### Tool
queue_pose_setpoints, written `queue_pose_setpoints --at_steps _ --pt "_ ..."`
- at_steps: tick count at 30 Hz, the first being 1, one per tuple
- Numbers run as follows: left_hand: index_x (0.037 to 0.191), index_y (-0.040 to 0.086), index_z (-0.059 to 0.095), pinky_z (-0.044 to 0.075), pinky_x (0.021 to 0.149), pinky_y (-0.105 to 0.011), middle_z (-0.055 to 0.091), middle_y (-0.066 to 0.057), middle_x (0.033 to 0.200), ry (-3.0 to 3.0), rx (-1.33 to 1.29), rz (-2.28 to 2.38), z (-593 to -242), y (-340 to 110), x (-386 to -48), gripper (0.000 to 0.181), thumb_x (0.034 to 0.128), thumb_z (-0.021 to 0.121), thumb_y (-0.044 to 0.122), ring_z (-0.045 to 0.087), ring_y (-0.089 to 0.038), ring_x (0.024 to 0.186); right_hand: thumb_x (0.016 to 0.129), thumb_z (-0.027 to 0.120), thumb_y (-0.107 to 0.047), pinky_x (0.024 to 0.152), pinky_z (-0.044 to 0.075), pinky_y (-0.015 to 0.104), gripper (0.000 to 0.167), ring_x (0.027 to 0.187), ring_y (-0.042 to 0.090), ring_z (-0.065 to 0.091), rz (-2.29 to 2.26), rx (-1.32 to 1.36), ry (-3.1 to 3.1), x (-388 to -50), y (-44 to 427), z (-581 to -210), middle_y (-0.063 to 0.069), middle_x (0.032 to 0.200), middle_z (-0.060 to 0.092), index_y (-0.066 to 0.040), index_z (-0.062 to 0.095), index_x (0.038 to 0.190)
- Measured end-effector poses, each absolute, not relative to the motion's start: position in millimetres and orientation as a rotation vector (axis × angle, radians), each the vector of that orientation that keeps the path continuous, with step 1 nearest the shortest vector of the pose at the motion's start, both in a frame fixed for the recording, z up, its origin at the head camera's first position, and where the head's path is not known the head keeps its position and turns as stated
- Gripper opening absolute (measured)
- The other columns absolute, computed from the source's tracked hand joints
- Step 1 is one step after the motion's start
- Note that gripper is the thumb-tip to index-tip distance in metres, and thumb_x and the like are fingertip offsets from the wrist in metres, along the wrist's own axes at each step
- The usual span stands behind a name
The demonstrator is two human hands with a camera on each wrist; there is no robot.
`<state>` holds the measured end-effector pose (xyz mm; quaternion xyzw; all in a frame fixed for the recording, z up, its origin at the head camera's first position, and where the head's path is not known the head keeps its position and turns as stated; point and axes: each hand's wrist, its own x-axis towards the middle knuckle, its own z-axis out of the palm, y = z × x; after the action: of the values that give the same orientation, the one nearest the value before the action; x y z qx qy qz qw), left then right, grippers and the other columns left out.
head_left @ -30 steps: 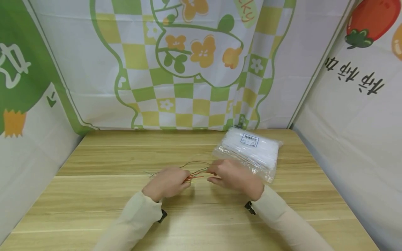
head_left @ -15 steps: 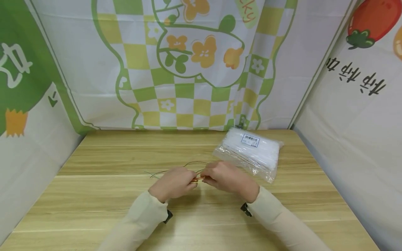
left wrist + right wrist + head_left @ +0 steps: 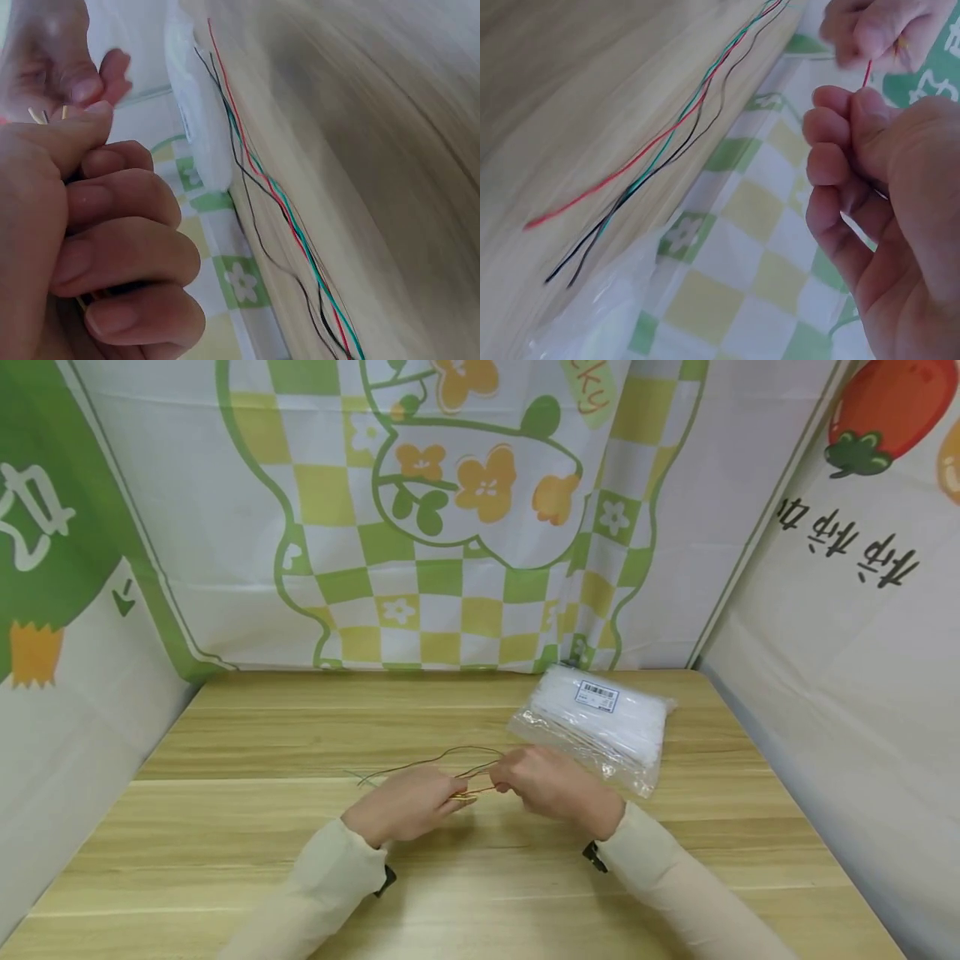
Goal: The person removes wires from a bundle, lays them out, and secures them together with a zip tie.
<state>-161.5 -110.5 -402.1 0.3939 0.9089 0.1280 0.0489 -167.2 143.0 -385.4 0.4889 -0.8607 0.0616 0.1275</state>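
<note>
My left hand (image 3: 405, 803) holds a small bundle of thin wires (image 3: 463, 797), its fingers curled round them. In the left wrist view pale and dark wire ends stick out past the thumb. Close by on the right, my right hand (image 3: 557, 785) pinches a red wire (image 3: 867, 73) between thumb and forefinger. That wire runs across the gap toward the left hand. Behind the hands, loose red, green and black wires (image 3: 289, 214) lie lengthwise on the table. Most of the held bundle is hidden inside the left fist.
A clear plastic bag (image 3: 600, 714) packed with white strips and bearing a barcode label lies at the back right of the wooden table (image 3: 480, 893). Printed cloth (image 3: 457, 602) hangs along the table's back edge and at both sides.
Both hands came closer together, then drew slightly apart. The right thumb and fingers, apart a second ago, have closed on the red wire. The bag has stayed put.
</note>
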Motion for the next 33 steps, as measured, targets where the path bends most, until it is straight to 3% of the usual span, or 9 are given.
queue_pose_setpoints --at_steps 5,8,11,13,15,19,27,29,33 --pt "0.101 0.014 0.069 0.052 0.078 -0.036 0.055 0.008 0.073 2.758 1.053 0.393 -400.6 -140.4 -161.7 0.025 0.1125 0.051 0.025 0.051 -0.007 0.069 0.079 0.068 0.014 0.058 0.049 0.022 0.029 0.064 0.007 0.058 0.170 1.329 -2.518 -176.5 168.4 -389.5 -0.007 0.075 0.068 -0.015 0.064 0.079" --pt "0.117 0.010 0.074 0.057 0.090 -0.043 0.074 0.000 0.097 2.768 1.006 0.401 -399.7 -156.8 -160.1 0.025 0.1115 0.052 0.021 0.068 -0.015 0.087 0.077 0.069 0.015 0.055 0.047 0.023 0.031 0.061 0.004 0.053 0.135 1.253 -2.542 -178.9 182.5 -389.7 -0.009 0.070 0.065 -0.016 0.063 0.075" --pt "0.132 0.008 0.072 0.058 0.099 -0.049 0.076 -0.007 0.123 2.769 1.033 0.418 -398.6 -166.3 -159.5 0.030 0.1111 0.053 0.021 0.073 -0.022 0.108 0.077 0.067 0.016 0.055 0.046 0.021 0.032 0.062 0.002 0.051 0.139 1.241 -2.577 -180.6 190.0 -391.2 -0.009 0.071 0.064 -0.016 0.064 0.075" --pt "0.131 0.009 0.072 0.059 0.096 -0.047 0.078 -0.004 0.117 2.770 1.048 0.431 -397.7 -169.7 -160.0 0.031 0.1116 0.053 0.024 0.074 -0.021 0.103 0.078 0.066 0.016 0.056 0.045 0.021 0.031 0.063 0.002 0.050 0.150 1.249 -2.593 -181.1 191.7 -391.8 -0.008 0.072 0.064 -0.015 0.065 0.076" --pt "0.123 0.010 0.075 0.058 0.086 -0.041 0.075 0.003 0.096 2.772 1.053 0.446 -396.8 -172.5 -160.9 0.029 0.1115 0.053 0.025 0.068 -0.013 0.085 0.078 0.067 0.015 0.055 0.044 0.020 0.031 0.063 0.003 0.050 0.155 1.250 -2.604 -181.4 192.3 -392.4 -0.009 0.071 0.064 -0.016 0.064 0.077" --pt "0.113 0.011 0.075 0.047 0.075 -0.033 0.052 0.011 0.071 2.769 1.043 0.469 -395.0 -178.7 -162.3 0.026 0.1114 0.054 0.025 0.047 -0.006 0.068 0.077 0.068 0.014 0.056 0.046 0.022 0.032 0.063 0.004 0.055 0.141 1.247 -2.606 -182.7 193.0 -392.9 -0.009 0.071 0.065 -0.018 0.064 0.075" --pt "0.116 0.011 0.075 0.056 0.086 -0.042 0.073 0.002 0.097 2.787 1.000 0.460 -390.7 -189.4 -163.8 0.026 0.1115 0.053 0.025 0.064 -0.012 0.087 0.084 0.072 0.008 0.058 0.044 0.021 0.034 0.065 0.001 0.049 0.158 1.221 -2.647 -186.2 198.1 -389.9 -0.013 0.070 0.059 -0.021 0.058 0.074" --pt "0.108 0.012 0.075 0.056 0.086 -0.043 0.070 0.004 0.091 2.782 0.983 0.465 -390.1 -191.4 -164.4 0.028 0.1122 0.052 0.027 0.064 -0.013 0.087 0.085 0.073 0.007 0.058 0.043 0.021 0.033 0.066 0.001 0.048 0.171 1.233 -2.647 -186.9 198.5 -389.4 -0.013 0.070 0.057 -0.020 0.057 0.074" --pt "0.106 0.014 0.073 0.057 0.091 -0.046 0.070 0.006 0.092 2.770 0.961 0.485 -389.8 -196.5 -165.3 0.032 0.1135 0.048 0.032 0.069 -0.015 0.094 0.084 0.072 0.008 0.058 0.044 0.022 0.033 0.065 0.002 0.049 0.187 1.238 -2.644 -188.3 200.0 -389.8 -0.013 0.069 0.057 -0.020 0.057 0.073"
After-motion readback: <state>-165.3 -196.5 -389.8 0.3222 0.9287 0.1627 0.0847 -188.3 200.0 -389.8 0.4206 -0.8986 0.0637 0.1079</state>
